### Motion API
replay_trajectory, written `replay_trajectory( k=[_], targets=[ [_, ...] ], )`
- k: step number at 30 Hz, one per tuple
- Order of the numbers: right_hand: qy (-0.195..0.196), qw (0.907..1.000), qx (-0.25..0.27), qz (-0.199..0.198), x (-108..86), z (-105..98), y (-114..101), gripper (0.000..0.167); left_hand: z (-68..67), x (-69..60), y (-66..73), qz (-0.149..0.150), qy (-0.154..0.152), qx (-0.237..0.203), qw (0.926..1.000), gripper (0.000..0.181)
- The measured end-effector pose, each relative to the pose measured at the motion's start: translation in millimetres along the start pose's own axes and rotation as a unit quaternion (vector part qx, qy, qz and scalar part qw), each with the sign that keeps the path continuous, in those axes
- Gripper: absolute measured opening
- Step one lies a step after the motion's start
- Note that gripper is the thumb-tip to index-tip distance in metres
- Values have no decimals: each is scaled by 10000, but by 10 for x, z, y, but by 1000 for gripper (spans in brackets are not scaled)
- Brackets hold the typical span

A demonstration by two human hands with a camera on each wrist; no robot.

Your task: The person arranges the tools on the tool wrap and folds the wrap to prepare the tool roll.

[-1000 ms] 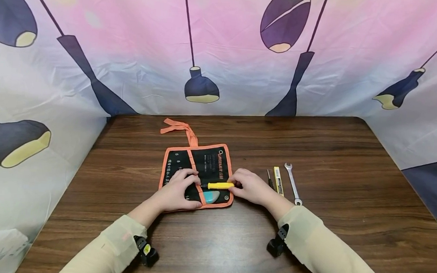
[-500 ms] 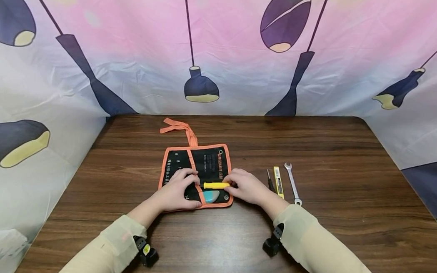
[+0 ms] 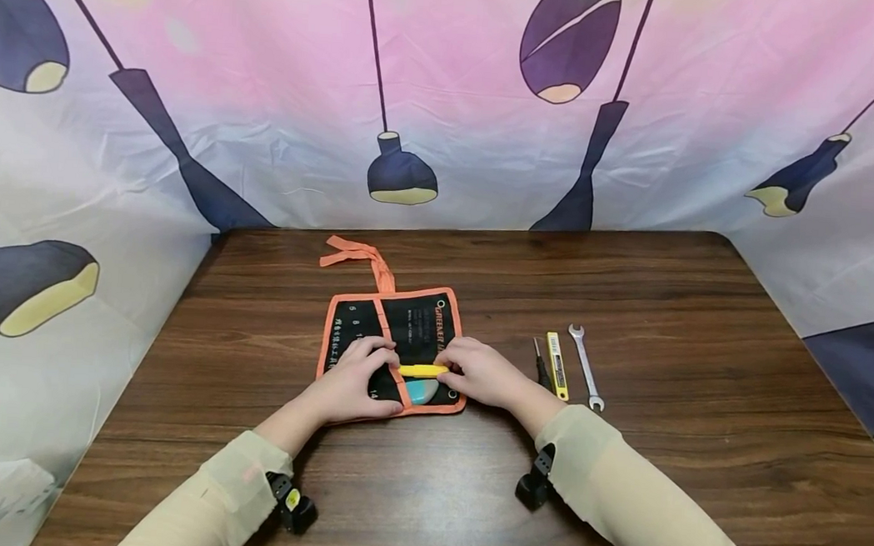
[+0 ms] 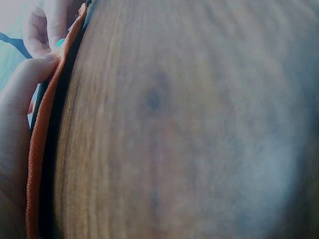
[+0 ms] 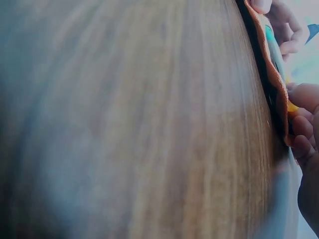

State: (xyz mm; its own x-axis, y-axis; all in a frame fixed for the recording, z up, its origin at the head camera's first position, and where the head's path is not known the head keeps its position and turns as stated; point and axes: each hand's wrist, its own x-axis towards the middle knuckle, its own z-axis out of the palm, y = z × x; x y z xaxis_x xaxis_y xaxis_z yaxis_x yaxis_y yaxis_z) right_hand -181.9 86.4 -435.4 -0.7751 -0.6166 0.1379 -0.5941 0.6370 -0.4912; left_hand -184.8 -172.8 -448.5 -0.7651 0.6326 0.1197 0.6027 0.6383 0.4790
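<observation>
A black tool pouch (image 3: 419, 318) with orange trim lies flat on the table. My left hand (image 3: 351, 380) holds its near left part, fingers bent at the orange pocket band and thumb by the near edge. My right hand (image 3: 483, 372) pinches the end of a yellow-handled screwdriver (image 3: 419, 371), whose front end is at the band beside my left fingertips; its shaft is hidden. A teal-and-grey tool (image 3: 422, 391) sits in the neighbouring pocket. In the left wrist view my left thumb (image 4: 37, 69) is on the pouch's trim. The right wrist view shows only a bit of yellow handle (image 5: 292, 106).
Right of my right hand lie a small dark screwdriver (image 3: 542, 367), a yellow tool with a label (image 3: 557, 365) and an open-end wrench (image 3: 587, 370). Orange ties (image 3: 366, 258) stretch from the pouch's far edge. A printed cloth (image 3: 482, 142) hangs behind the brown table (image 3: 667, 320).
My right hand has moved left, sliding the yellow-handled screwdriver toward the orange band; its dark shaft, visible earlier, is now out of sight. My left hand and the pouch have stayed put.
</observation>
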Motion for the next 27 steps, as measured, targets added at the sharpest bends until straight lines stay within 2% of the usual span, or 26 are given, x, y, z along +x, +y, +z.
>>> replay_trajectory(
  k=[7, 20, 27],
  targets=[
    [-41, 9999, -83, -56, 24, 12, -8, 14, -6, -10, 12, 38, 76, -35, 10000, 46],
    [-257, 9989, -355, -175, 164, -16, -34, 15, -38, -36, 2, -20, 32, 15, 10000, 48],
    [-141, 9996, -233, 83, 48, -78, 23, 20, -20, -22, 24, -19, 54, 171, 9998, 49]
  ],
)
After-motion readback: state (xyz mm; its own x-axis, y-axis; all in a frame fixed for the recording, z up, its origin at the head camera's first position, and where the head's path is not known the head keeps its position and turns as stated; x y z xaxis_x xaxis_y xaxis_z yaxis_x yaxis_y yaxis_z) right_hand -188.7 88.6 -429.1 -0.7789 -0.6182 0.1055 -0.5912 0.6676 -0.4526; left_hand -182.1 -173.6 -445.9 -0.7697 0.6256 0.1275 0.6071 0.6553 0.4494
